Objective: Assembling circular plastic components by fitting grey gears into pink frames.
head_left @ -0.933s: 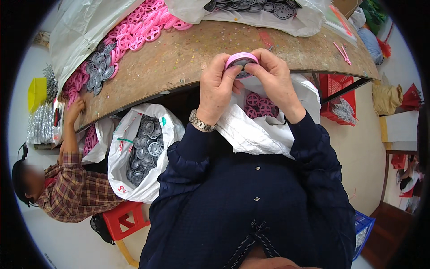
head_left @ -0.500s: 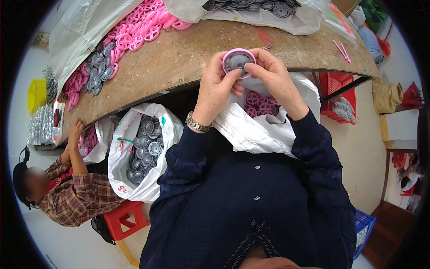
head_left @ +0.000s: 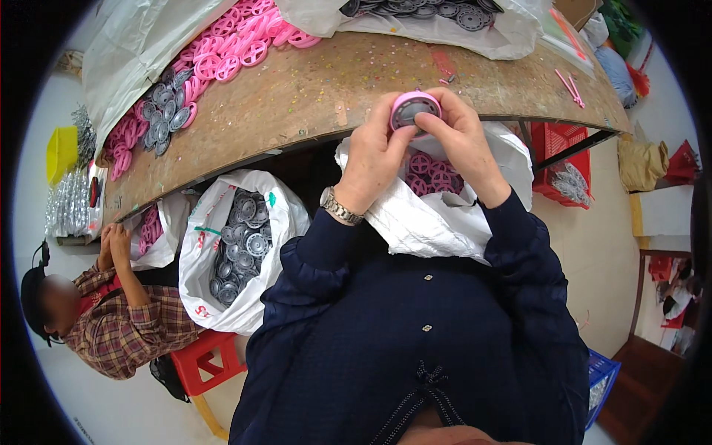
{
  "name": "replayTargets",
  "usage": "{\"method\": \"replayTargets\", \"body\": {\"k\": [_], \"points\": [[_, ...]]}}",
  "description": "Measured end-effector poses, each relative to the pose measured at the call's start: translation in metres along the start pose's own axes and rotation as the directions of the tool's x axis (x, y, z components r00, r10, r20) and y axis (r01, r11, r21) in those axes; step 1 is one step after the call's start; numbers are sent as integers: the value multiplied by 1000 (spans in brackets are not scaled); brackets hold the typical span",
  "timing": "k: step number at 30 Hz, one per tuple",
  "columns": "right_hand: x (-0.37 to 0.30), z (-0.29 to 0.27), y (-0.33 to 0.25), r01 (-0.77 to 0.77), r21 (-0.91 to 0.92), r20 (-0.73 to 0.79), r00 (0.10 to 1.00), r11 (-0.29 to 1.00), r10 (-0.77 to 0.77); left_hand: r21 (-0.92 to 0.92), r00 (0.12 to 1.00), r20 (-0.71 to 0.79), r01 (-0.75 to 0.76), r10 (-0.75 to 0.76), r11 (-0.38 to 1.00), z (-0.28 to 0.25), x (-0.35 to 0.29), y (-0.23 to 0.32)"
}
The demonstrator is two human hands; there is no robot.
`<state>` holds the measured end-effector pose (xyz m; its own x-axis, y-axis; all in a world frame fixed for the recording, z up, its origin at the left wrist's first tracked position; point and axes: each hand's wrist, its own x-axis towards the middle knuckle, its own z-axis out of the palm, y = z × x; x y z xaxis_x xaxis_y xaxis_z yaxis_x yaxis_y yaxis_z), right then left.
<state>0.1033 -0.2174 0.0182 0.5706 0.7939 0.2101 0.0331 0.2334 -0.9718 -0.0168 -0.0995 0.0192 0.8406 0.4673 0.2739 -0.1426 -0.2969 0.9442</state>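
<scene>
Between both hands I grip a small toy wheel (head_left: 406, 113), a grey disc seated inside a pink ring, near the table's front edge. My left hand (head_left: 376, 150) closes round its left side with the thumb on the disc's lower part. My right hand (head_left: 457, 132) wraps the right side, its thumb pressing on the grey face. Just below, a white sack (head_left: 423, 226) stands open with pink spoked rings (head_left: 430, 176) in it. Left of that, another white bag (head_left: 196, 274) holds many grey discs (head_left: 241, 245).
Piles of pink rings (head_left: 241, 41) and grey discs (head_left: 165, 111) lie on the wooden table (head_left: 311, 96). A co-worker (head_left: 130, 319) sits at the left with hands by the table edge. A red crate (head_left: 560, 141) stands under the table at right, near thin pink sticks (head_left: 569, 87).
Both my hands have shifted slightly right and down with the wheel, which is now tilted. The co-worker's hands have moved a little down and left.
</scene>
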Motion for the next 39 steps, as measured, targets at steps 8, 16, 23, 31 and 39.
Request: {"method": "replayTargets", "body": {"k": [8,16,23,31,39], "points": [[-4,-52,8,-219,-360,168,941,907,293,438,949,-19,-275,315,856,-46,36,-11],[-30,-76,32,24,-917,125,966,399,228,915,905,-76,-103,418,389,-122,119,-66],[-37,-56,40,45,-847,222,935,529,275,956,967,-194,148,167,254,-133,168,-87],[-40,-52,49,52,-848,263,905,527,334,959,974,-61,-3,217,282,-142,159,-85],[-38,-55,57,40,-849,278,881,527,382,966,953,-72,-6,293,258,-166,160,-54]]}}
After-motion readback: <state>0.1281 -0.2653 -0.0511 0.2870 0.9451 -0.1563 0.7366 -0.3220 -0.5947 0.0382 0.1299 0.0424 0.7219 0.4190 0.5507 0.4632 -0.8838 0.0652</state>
